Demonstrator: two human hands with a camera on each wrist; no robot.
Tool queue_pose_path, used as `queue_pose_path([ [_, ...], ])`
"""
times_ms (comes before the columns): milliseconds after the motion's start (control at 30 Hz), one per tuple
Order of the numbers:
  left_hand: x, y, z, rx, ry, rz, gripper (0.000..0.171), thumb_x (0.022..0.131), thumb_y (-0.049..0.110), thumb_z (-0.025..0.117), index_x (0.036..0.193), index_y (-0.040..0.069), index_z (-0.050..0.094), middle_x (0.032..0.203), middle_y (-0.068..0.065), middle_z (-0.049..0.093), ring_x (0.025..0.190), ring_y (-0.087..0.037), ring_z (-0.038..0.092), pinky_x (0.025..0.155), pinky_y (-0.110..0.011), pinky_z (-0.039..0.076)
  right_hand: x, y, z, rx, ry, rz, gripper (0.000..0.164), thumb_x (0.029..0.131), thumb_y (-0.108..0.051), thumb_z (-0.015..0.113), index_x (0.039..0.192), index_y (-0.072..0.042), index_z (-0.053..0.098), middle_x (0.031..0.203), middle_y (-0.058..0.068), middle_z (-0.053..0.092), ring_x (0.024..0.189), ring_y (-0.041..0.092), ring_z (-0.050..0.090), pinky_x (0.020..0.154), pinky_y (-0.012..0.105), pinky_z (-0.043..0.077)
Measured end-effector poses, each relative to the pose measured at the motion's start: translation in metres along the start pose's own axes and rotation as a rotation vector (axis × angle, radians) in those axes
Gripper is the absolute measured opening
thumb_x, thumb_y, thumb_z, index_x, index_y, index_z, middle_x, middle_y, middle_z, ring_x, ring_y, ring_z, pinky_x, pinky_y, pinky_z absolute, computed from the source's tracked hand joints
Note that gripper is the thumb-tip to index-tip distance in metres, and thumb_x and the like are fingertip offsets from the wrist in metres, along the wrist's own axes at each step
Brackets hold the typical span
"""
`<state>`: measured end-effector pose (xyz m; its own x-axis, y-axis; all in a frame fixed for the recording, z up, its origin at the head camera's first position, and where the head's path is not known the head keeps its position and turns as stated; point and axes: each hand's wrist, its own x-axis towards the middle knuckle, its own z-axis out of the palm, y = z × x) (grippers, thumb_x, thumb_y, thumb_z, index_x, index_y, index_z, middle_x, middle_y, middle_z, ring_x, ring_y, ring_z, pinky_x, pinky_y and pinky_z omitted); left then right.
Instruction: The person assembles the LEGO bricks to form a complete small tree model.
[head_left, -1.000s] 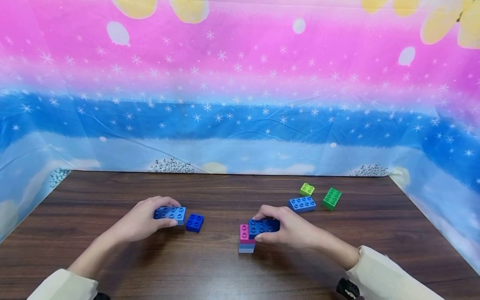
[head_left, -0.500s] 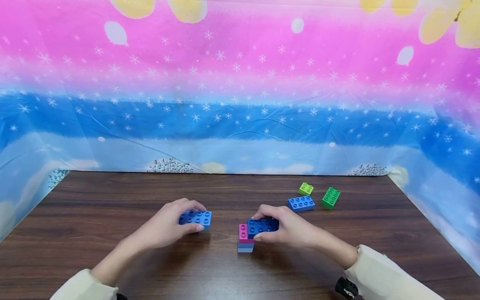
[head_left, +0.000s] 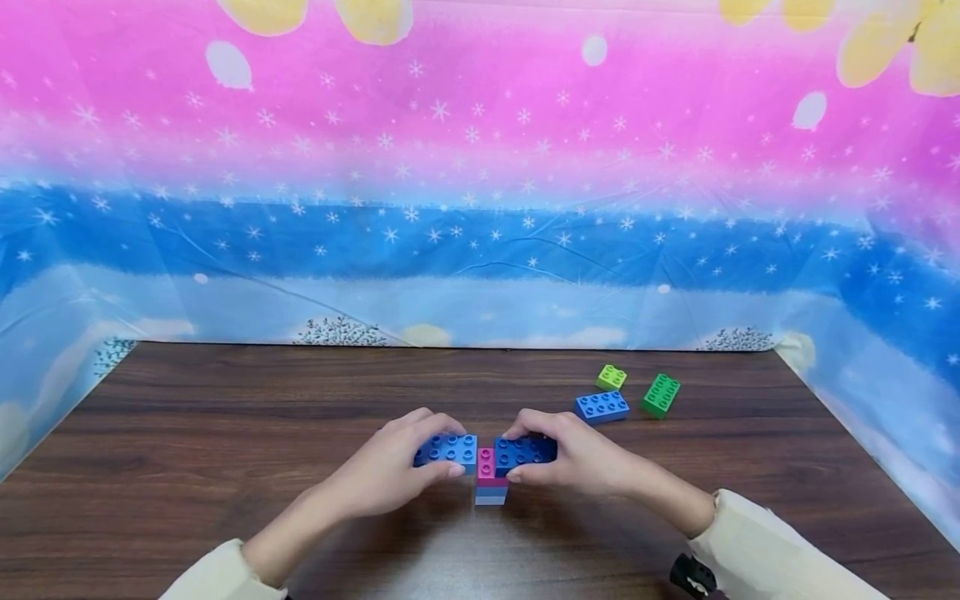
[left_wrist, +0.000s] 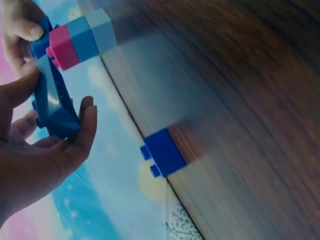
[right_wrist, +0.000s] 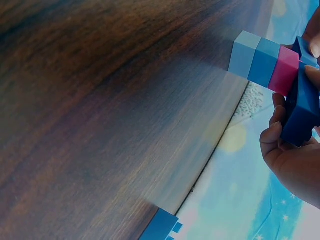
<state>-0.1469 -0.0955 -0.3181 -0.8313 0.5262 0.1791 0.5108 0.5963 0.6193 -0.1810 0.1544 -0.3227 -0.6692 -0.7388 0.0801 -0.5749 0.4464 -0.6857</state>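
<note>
My left hand (head_left: 378, 471) pinches a medium-blue 2x4 toy brick (head_left: 457, 450) between thumb and fingers, its end right at the left edge of the pink brick (head_left: 486, 467). That pink brick tops a small upright stack, above a blue brick and a pale-blue brick (head_left: 491, 500). With thumb and fingers, my right hand (head_left: 581, 454) grips a dark-blue 2x4 brick (head_left: 517, 454), which overhangs to the right from the pink top. A small dark-blue brick (left_wrist: 165, 152) stands on the table in the left wrist view; my left hand hides it in the head view.
Toward the back right lie a lime-green brick (head_left: 611, 377), a blue 2x4 brick (head_left: 602, 407) and a green brick (head_left: 662, 396) on the wooden table (head_left: 225, 400). A patterned cloth (head_left: 480, 250) hangs along the table's back edge.
My left hand has carried the medium-blue brick rightward, past the small dark-blue brick, up to the stack. My right hand stays in place with its dark-blue brick.
</note>
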Motion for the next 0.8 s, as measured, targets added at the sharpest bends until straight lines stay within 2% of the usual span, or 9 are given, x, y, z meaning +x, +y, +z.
queue_pose_path([
  [300, 0.0046, 0.0047, 0.0027, 0.000, 0.015, 0.022, 0.027, 0.087, 0.024, 0.064, 0.111, 0.013, 0.059, 0.095, 0.004, 0.052, 0.079, -0.011, 0.047, 0.067, -0.027, 0.041, -0.0001, 0.0002, -0.0002, 0.002, 0.000, -0.016, 0.025, 0.087, -0.026, 0.064, 0.107, -0.015, 0.055, 0.102, -0.002, 0.060, 0.085, 0.010, 0.056, 0.076, 0.026, 0.048],
  [533, 0.0076, 0.0084, 0.0049, 0.002, -0.011, 0.025, 0.029, 0.087, 0.027, 0.063, 0.112, 0.013, 0.059, 0.096, 0.003, 0.052, 0.079, -0.012, 0.047, 0.066, -0.028, 0.041, -0.0001, -0.0005, -0.0002, 0.027, -0.007, 0.007, 0.024, 0.087, -0.026, 0.064, 0.107, -0.015, 0.055, 0.100, -0.003, 0.061, 0.085, 0.009, 0.057, 0.076, 0.025, 0.048],
  [800, 0.0094, 0.0085, 0.0070, -0.001, -0.018, 0.027, 0.029, 0.087, 0.025, 0.064, 0.112, 0.012, 0.059, 0.099, 0.002, 0.055, 0.079, -0.011, 0.049, 0.065, -0.027, 0.042, -0.0004, -0.0009, 0.0002, 0.026, -0.003, -0.023, 0.024, 0.087, -0.024, 0.064, 0.107, -0.014, 0.055, 0.098, -0.002, 0.061, 0.083, 0.009, 0.057, 0.074, 0.026, 0.049],
])
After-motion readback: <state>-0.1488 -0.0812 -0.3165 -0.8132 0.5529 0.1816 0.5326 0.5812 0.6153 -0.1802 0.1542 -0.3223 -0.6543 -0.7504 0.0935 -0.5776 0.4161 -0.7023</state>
